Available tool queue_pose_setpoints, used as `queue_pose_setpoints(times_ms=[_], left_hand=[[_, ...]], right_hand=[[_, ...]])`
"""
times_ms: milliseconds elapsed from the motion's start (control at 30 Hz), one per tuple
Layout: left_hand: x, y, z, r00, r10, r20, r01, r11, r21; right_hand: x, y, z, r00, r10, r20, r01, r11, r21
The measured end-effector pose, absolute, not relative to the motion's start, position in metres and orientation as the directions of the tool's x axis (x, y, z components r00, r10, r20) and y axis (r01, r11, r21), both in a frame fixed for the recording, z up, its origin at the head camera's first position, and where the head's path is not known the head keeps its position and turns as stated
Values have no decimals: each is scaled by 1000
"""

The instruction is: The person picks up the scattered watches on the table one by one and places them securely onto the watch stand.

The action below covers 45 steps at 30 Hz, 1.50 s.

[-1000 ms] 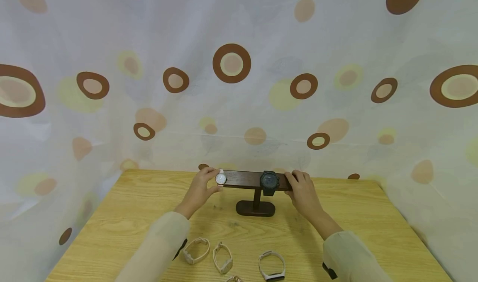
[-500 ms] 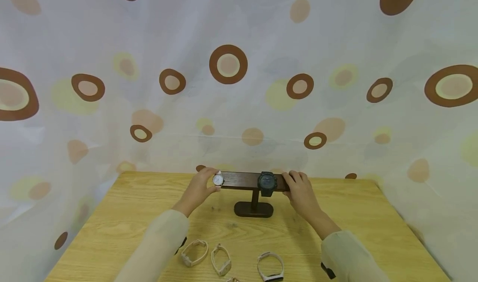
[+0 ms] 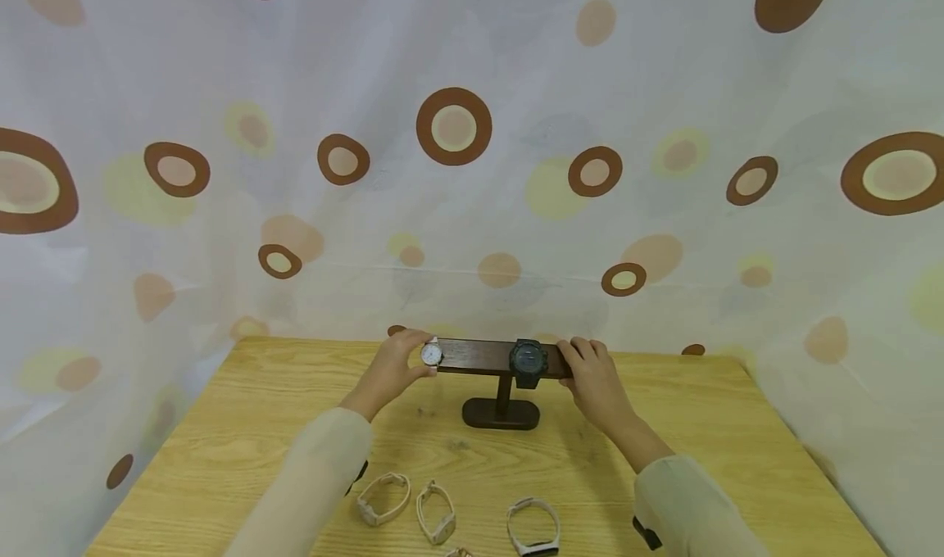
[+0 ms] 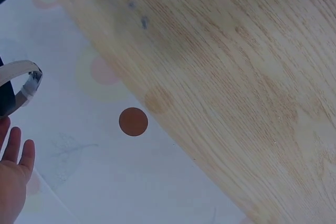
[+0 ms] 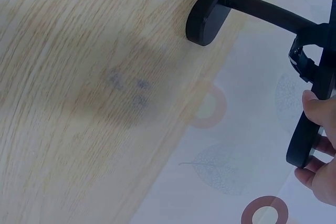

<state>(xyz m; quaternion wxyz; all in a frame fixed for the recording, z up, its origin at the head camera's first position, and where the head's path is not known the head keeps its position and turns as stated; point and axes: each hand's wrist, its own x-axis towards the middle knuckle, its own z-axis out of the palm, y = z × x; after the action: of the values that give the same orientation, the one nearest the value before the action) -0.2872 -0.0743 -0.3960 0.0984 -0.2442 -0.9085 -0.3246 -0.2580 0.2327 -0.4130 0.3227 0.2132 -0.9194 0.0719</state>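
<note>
A dark wooden watch stand (image 3: 475,356) with a T-shaped bar and oval base is upright toward the back of the table. My left hand (image 3: 391,369) is at the bar's left end, thumb and fingers pinching a white-strapped watch (image 3: 431,354) looped round it. The loop of that watch's strap (image 4: 20,67) hangs under the bar in the left wrist view, just above my fingertips. A bulky black watch (image 3: 528,362) sits on the bar right of centre. My right hand (image 3: 599,385) grips the bar's right end, thumb and fingers wrapped about it in the right wrist view.
Toward the front of the wooden table (image 3: 243,426) lie two pale-strapped watches (image 3: 385,500) and a white fitness band (image 3: 534,526). Another watch (image 3: 459,553) is cut off by the lower edge. A patterned white sheet (image 3: 472,213) hangs behind and at the sides.
Both hands keep their holds on the watch and the bar. The whole scene sits slightly further left in the head view than a second ago.
</note>
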Motion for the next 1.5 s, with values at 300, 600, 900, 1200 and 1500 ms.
queue_pose_setpoints(times_ms=[300,600,900,1200,1500], left_hand=[[-287,-73,-393,-841,405,359,540,670,510],[-291,-75,-396,-836,409,367,549,652,524],[-291,-75,-395,-832,425,356,554,643,529],[-291,-71,-396,-830,434,349,557,651,515],[-291,-69,-396,-816,442,372,578,648,497]], right_hand=[[-258,233,-411,-708,-343,617,-440,898,-7],[-259,233,-411,-719,-338,608,-441,897,-22],[-260,233,-412,-736,-328,592,-434,900,-39],[-260,233,-413,-741,-324,589,-429,902,-44],[-260,233,-413,-716,-336,612,-442,897,-25]])
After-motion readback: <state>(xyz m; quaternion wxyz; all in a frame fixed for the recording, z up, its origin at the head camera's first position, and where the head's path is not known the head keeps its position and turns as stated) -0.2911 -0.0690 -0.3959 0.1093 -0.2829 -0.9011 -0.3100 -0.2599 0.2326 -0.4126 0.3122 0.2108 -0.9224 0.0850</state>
